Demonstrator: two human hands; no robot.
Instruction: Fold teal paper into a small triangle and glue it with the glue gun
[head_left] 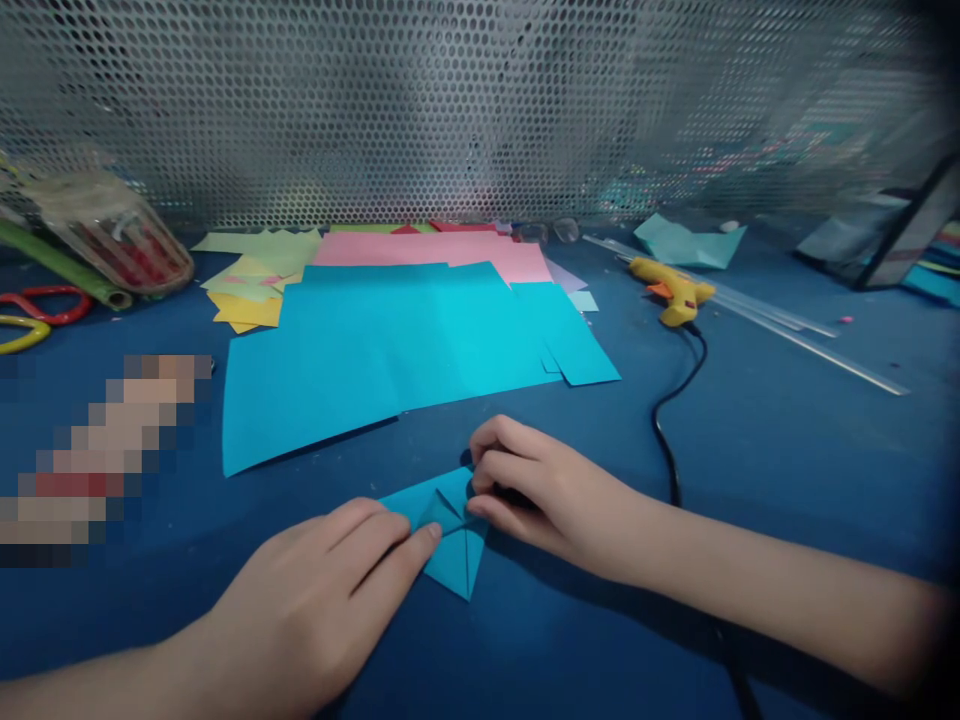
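Note:
A small folded piece of blue paper (456, 570) lies on the blue table, with crease lines and a raised triangular flap in its middle. My left hand (322, 570) comes from the lower left and pins the paper's left side, thumb and fingers drawn together on the flap's edge. On the right side, my right hand (532, 490) pinches the paper with curled fingers and thumb. Part of the paper's right corner is hidden beneath those fingers. Behind both hands lie large blue paper sheets (405, 340).
Beyond the blue sheets lie pink paper (420, 250) and yellow scraps (251, 310). A yellow glue gun (675, 290) rests at right, its black cord (664, 430) passing under my right forearm. Clear sticks (825, 355), a tilted jar (112, 235) and scissors (56, 305) lie around. Perforated metal (480, 110) stands behind.

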